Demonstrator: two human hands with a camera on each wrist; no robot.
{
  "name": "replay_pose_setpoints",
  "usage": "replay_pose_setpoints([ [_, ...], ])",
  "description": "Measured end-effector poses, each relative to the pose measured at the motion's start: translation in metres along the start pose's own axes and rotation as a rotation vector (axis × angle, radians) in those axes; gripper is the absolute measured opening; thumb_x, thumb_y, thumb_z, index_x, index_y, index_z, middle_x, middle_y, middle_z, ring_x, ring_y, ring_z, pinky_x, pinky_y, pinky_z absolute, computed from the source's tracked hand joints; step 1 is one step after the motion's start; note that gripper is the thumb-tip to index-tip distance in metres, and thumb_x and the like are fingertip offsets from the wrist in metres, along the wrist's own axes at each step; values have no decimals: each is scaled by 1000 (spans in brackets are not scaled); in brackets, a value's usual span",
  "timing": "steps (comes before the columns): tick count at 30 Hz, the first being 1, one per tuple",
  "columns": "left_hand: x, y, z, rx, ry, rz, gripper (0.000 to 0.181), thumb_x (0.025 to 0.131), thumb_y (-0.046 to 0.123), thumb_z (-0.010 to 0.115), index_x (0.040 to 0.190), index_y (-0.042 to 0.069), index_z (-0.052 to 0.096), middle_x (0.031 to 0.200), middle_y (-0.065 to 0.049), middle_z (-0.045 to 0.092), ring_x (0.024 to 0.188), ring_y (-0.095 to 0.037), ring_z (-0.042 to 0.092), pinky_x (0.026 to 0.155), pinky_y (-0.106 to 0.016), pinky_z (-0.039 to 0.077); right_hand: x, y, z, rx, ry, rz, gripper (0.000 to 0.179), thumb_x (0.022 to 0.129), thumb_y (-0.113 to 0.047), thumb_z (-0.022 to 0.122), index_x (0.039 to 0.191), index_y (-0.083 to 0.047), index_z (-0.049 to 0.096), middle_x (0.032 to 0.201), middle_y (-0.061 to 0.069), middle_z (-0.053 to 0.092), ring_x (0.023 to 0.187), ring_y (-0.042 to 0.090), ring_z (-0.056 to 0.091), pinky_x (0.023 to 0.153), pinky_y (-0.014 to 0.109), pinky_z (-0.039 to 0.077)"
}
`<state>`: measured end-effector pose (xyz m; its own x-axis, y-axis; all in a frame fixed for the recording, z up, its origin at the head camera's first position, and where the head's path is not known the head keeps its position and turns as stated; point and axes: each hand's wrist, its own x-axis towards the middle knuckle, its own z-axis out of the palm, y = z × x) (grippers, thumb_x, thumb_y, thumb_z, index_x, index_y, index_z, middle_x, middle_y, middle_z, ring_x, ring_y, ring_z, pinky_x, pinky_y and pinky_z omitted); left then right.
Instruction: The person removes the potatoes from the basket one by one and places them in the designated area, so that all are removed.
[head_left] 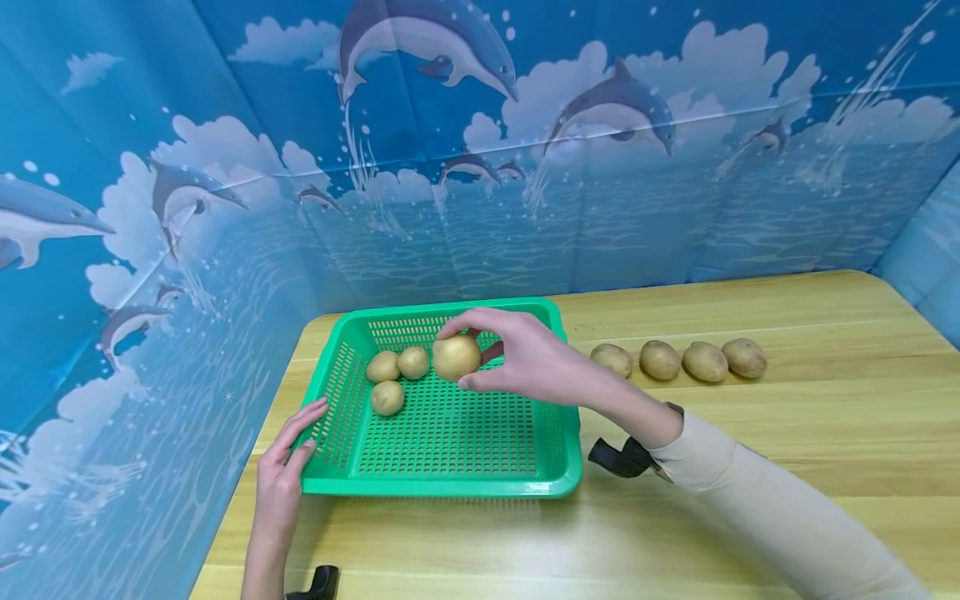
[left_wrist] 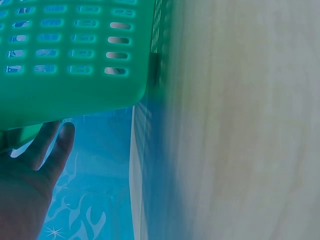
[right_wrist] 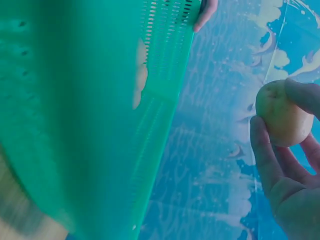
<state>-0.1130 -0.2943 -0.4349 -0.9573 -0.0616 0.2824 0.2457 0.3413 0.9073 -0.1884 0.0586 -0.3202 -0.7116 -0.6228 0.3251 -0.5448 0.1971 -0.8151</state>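
My right hand (head_left: pixel 517 354) pinches a potato (head_left: pixel 456 358) between thumb and fingers, raised above the green plastic basket (head_left: pixel 442 486). In the right wrist view this pale potato (right_wrist: pixel 284 115) shows clearly in the fingers. At the basket's left side my left hand (head_left: pixel 285 458) holds the rim with thumb and fingers. Two of its fingers (left_wrist: pixel 61 145) show against the outside of the basket in the left wrist view. Three potatoes, among them a front one (head_left: pixel 387 398), lie together in the basket's back left part.
Several potatoes (head_left: pixel 705 362) stand in a row on the wooden table (head_left: pixel 825 467) right of the basket; my right forearm passes close to the nearest one (head_left: pixel 611 358). A blue dolphin-print curtain (head_left: pixel 450 225) hangs behind the table and along its left side.
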Motion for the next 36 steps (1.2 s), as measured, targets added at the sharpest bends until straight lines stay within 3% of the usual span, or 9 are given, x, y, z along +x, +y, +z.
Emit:
replay_pose_setpoints([
  [7, 0, 1, 0, -4, 1, -6, 42, 99, -7, 41, 138, 3, 56, 146, -7, 49, 141, -16, 33, 111, -26, 25, -18, 8, -10, 57, 54, 30, 49, 80, -5, 81, 123, -20, 63, 125, -6, 58, 110, 16, 57, 83, 37, 56],
  [14, 1, 1, 0, -13, -6, -12, 42, 99, -7, 41, 137, 3, 56, 146, -7, 49, 142, -15, 32, 111, -27, 25, -36, 13, -17, 51, 107, 76, 51, 80, -4, 80, 125, -19, 62, 127, -4, 57, 113, 18, 56, 83, 32, 55],
  [23, 1, -1, 1, -16, -2, -9, 42, 99, -7, 42, 137, 2, 56, 146, -8, 49, 141, -16, 33, 110, -24, 26, -59, 19, -28, 81, 140, 181, 52, 81, -8, 81, 127, -23, 61, 130, 0, 55, 96, 20, 68, 75, 33, 58],
  [32, 1, 2, 1, -17, -6, -10, 42, 99, -7, 41, 138, 1, 55, 147, -9, 48, 142, -17, 32, 110, -24, 25, -80, 29, -38, 35, 162, 241, 53, 81, -14, 82, 128, -26, 60, 131, -1, 57, 93, 18, 70, 72, 35, 58],
  [36, 2, 1, 0, -14, -5, -6, 43, 98, -9, 40, 137, 2, 56, 146, -7, 49, 141, -17, 33, 110, -24, 25, -89, 34, -42, 2, 183, 265, 51, 82, -16, 82, 127, -26, 60, 130, -1, 58, 97, 19, 68, 77, 34, 57],
])
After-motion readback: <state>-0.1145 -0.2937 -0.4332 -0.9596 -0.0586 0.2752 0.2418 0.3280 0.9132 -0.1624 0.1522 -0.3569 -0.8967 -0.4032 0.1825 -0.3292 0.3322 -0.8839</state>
